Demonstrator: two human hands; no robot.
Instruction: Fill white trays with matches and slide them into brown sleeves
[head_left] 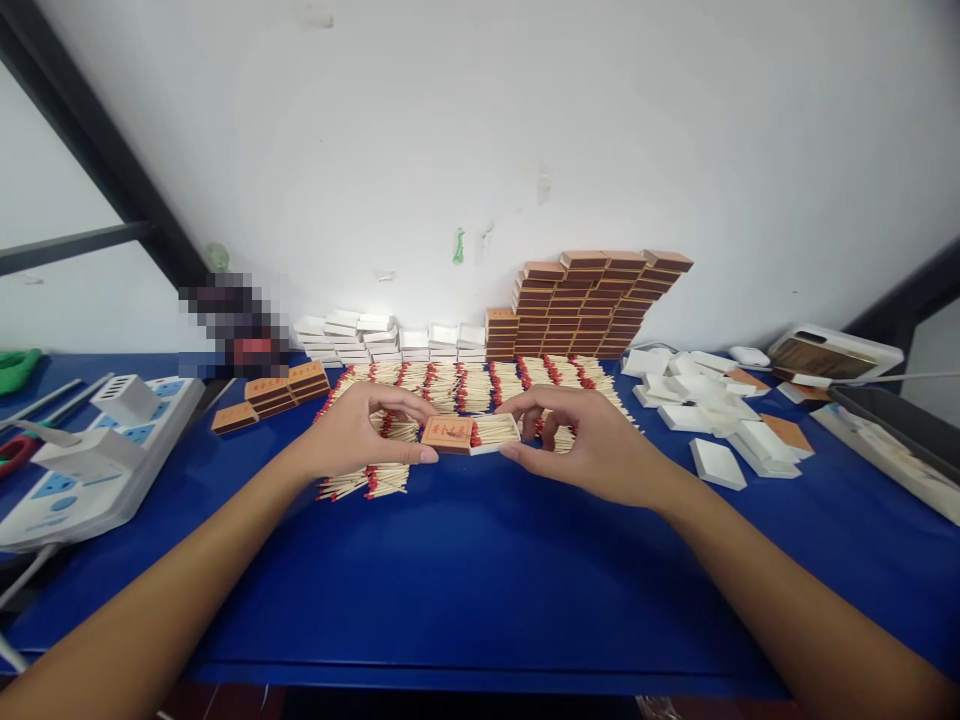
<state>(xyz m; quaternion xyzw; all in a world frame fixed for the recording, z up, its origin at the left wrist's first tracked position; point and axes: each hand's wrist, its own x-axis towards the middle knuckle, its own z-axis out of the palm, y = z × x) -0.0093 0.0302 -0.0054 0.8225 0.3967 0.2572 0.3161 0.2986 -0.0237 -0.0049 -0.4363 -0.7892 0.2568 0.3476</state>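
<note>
Working remotely, I've got a blue tabletop [480,580] filling most of the head view, rows of loose matches [474,385] laid toward its far edge. Stacked matchboxes [592,310] stand at that far edge, right of middle; white trays [349,340] pile left of middle, more white pieces [684,418] lie toward the right edge. My left hand [360,430] pinches the sleeve end, thumb near side, fingers far side; my right hand [589,440] has thumb and index at the tray's outer end, pinching it as far as I can tell, other fingers curled. Matchbox [465,435] is between them, midway between left and right tabletop edges, closer to far than front; can't tell if it touches the surface. Sleeve [446,433] on the left, tray [496,447] sticking out right. Handling, my guess: very light, thin card, stiffish but crushable, low slip. Best hold: sleeve by its long sides, softly, so the mouth doesn't pinch shut; tray by its end corners, level. Matches [489,431] inside: light, brittle, free to shift, could spill or snag if tipped.
</note>
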